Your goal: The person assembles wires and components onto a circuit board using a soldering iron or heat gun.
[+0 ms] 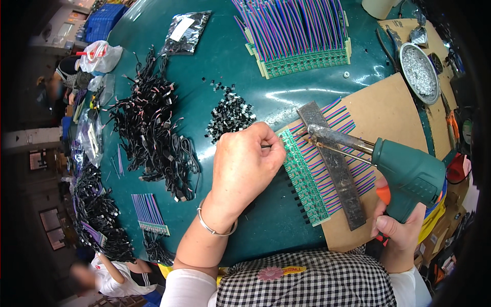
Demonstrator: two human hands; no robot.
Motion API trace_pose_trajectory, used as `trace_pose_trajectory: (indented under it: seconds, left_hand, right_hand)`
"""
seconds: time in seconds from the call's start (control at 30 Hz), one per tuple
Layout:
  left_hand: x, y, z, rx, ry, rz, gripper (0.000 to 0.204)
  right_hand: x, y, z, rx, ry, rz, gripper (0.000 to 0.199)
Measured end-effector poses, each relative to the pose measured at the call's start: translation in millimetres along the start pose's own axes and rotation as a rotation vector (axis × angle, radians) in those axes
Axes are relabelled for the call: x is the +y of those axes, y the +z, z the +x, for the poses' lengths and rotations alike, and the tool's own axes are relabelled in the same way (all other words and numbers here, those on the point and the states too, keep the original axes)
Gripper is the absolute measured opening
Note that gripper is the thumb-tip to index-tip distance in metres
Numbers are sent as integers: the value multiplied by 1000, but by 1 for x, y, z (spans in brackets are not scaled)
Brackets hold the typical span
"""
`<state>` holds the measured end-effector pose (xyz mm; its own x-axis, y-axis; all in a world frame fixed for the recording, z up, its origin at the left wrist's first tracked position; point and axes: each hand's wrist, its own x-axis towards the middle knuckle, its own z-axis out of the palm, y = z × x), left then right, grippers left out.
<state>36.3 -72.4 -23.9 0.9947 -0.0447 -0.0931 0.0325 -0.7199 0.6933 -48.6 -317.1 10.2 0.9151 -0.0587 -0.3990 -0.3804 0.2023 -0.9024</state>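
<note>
My right hand grips a green soldering gun by its handle, a finger at the orange trigger. Its tip reaches left to the far end of a green circuit board strip. Beside that end, my left hand is closed in a pinch; a thin dark piece shows at the fingers, its kind unclear. Purple, blue and green wires run rightward from the strip under a dark flat metal bar. Several small black parts line the strip's left edge.
Brown cardboard lies under the wires. Beyond my left hand is a pile of small black parts; black cables lie farther left. Wired boards sit at the back, a metal bowl at right. Another person appears lower left.
</note>
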Motion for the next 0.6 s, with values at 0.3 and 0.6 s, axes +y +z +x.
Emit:
trace_pose_trajectory:
  seconds: [0.3,0.6]
  left_hand:
    - [3,5,-9,12,-20,-92,8]
    - [8,5,-12,25,5,-14,7]
  right_hand:
    - [-3,-8,-6,-2,50,-31,56]
    - [-4,-9,-4,-110,134,-55,48]
